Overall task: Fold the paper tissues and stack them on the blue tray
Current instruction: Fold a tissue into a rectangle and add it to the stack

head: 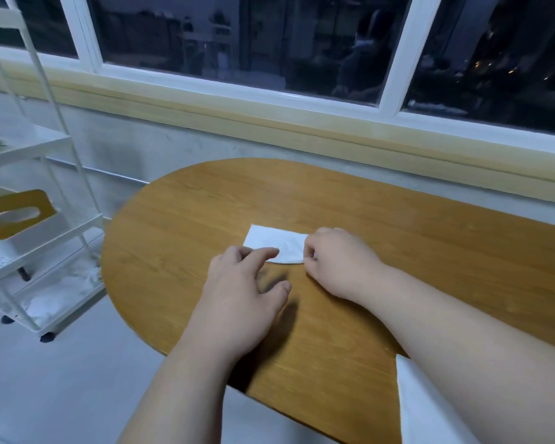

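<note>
You have one tissue (269, 240) lying on one counter (398, 225), and two grips over it, the left grip (241, 290) and the right grip (337, 261). To your left you can count one white rack (23, 145) carrying one tissue box (16, 213), and behind the counter one window (237, 43) with three glass panes showing. At the near edge there are two more white pieces, one (253, 418) between your arms and one (430, 408) under your right arm, though whether you should count them as tissues or cloth cannot be told.
</note>
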{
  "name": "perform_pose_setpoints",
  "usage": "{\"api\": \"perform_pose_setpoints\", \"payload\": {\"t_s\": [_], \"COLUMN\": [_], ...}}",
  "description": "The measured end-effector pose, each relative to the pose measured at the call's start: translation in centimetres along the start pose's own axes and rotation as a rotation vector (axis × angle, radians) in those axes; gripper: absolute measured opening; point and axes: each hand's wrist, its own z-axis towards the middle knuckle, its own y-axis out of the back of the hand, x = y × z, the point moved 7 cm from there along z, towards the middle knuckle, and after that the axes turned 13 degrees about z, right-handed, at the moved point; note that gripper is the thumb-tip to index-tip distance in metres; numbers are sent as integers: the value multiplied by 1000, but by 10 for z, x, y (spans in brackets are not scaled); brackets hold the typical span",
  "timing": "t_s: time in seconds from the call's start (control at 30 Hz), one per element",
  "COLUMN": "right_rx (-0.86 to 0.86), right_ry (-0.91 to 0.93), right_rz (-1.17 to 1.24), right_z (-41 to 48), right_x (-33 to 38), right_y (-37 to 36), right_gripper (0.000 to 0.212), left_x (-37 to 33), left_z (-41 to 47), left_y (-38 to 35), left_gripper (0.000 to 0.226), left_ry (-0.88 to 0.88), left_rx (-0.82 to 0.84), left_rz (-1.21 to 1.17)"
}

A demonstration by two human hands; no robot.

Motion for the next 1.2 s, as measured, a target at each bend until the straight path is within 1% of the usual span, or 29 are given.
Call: {"api": "perform_pose_setpoints", "payload": {"t_s": [0.07,0.13,0.17,0.23,0.27,0.3,0.37,0.43,0.5,0.53,0.57,0.6,0.67,0.7,0.77,0.9,0.97,1.07,1.2], "right_rx": [36,79,78,33,4,-26,-86,-140,-149,-167,-216,-280,-405,-427,-439,-505,-499,-453,-383], "right_ry": [-2,-41,-75,-146,-171,-186,-207,-215,-208,-195,-194,-200,-248,-281,-322,-439,-486,-500,-465], "right_rz": [95,209,278,422,491,560,711,840,925,921,898,877,933,964,930,878,864,828,686], "right_z": [-23,-50,-64,-94,-108,-122,-152,-183,-214,-230,-245,-258,-281,-291,-302,-317,-318,-314,-303], "right_x": [3,3,2,-2,-4,-5,-7,-10,-11,-12,-13,-17,-32,-40,-52,-74,-84,-90,-98], "right_y": [5,14,20,37,46,55,73,87,94,96,100,103,101,96,85,82,82,80,70], "right_gripper": [8,8,8,8,9,11,12,3,29,41,47,49,44,41,33,23,19,15,21], "left_x": [-6,-12,-16,-24,-29,-36,-50,-67,-83,-90,-98,-104,-114,-118,-124,-136,-137,-132,-125], "left_z": [-3,-9,-13,-22,-28,-35,-51,-70,-85,-92,-97,-102,-109,-111,-114,-120,-120,-112,-102], "left_y": [-1,-3,-2,0,3,6,13,17,13,9,4,-1,-13,-19,-28,-42,-47,-55,-63], "left_gripper": [59,61,57,35,26,21,22,25,28,29,28,27,31,32,34,41,34,20,16], "left_ry": [-43,-90,-116,-165,-182,-194,-197,-192,-180,-172,-172,-171,-181,-192,-208,-303,-305,-249,-187], "left_rx": [12,50,69,97,94,86,83,99,157,191,228,267,317,317,316,424,437,405,392], "left_rz": [65,118,133,108,65,6,-146,-302,-436,-496,-544,-588,-604,-561,-481,-407,-356,-293,-205]}}
